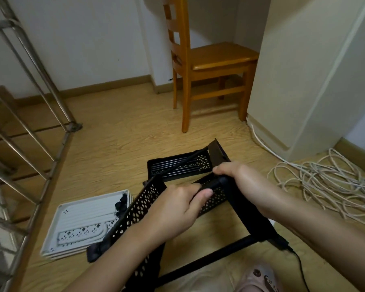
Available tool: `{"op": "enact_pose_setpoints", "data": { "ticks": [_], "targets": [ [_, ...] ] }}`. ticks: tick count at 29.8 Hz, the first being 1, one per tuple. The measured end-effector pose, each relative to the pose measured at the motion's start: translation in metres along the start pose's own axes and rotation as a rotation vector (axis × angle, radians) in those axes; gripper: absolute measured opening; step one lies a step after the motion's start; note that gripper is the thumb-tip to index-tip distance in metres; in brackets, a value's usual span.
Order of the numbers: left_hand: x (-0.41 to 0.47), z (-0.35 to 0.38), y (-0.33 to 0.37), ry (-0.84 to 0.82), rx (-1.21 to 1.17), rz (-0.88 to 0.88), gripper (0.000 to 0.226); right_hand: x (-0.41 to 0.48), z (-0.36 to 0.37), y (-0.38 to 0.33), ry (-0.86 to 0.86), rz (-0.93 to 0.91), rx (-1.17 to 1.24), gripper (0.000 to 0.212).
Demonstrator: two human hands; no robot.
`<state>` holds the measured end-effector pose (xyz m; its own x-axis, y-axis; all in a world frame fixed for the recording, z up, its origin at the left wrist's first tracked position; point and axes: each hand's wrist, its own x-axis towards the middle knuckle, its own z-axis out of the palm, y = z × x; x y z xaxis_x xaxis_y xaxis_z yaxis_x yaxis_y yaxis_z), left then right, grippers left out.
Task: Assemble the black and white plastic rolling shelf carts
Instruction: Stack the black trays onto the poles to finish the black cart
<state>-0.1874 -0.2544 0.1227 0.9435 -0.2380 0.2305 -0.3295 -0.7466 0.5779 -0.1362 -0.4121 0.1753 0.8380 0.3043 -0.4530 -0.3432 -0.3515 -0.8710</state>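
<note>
We're on the floor (pixel 114 133), light wood-grain laminate, in a small room with a white wall (pixel 82 39) and a tan baseboard (pixel 105 84).

Black cart frame (pixel 135 213) is partly built and lies tipped on its side in front of us. Its perforated shelves stand on edge and its rods run down toward the bottom of the view.

Both hands are on one black post (pixel 217 183) at the corner of a perforated shelf:
- left hand (pixel 173 209): fingers curled round the post, thumb pressed along it
- right hand (pixel 240 182): fingers wrapped over the top end, just beside the left hand

A separate black tray (pixel 177 167) lies flat on the floor just behind the hands, with a thin black rod resting across it.

White trays (pixel 82 224) are stacked on the floor to our left, touching the tipped frame. A few black casters (pixel 121 204) sit on the top one at its right edge. A white perforated piece also lies in it.

Room:
- wooden chair (pixel 209 60) ahead, tucked into a corner recess
- off-white cabinet (pixel 303 81) to the right of it
- loose coil of white cable (pixel 325 182) on the floor at the cabinet's foot
- metal frame (pixel 40 81) of steel tubes down the left side
- black cord (pixel 299 264) trailing off the bottom right
- a pink shoe (pixel 261 277) at the bottom edge
</note>
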Motion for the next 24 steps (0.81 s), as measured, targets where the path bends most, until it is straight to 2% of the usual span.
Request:
{"op": "enact_pose_setpoints", "data": {
  "ticks": [4,7,12,19,24],
  "targets": [
    [-0.009,-0.01,0.0,-0.021,-0.02,-0.015,0.039,-0.004,0.013,-0.005,0.052,-0.044,-0.059,0.01],
    [-0.012,-0.016,0.0,-0.071,0.002,-0.01,0.042,-0.013,0.018,0.003,0.058,-0.159,0.015,0.006],
    [-0.021,-0.012,0.001,-0.072,0.082,0.0,0.043,-0.019,0.023,0.017,0.115,-0.218,0.048,0.015],
    [-0.025,-0.01,-0.003,-0.06,0.169,0.07,0.059,-0.027,0.028,0.028,0.145,-0.271,0.136,0.012],
    [-0.02,-0.017,0.003,-0.03,0.221,0.087,0.048,-0.028,0.025,0.025,0.184,-0.284,0.186,0.017]
  ]
}}
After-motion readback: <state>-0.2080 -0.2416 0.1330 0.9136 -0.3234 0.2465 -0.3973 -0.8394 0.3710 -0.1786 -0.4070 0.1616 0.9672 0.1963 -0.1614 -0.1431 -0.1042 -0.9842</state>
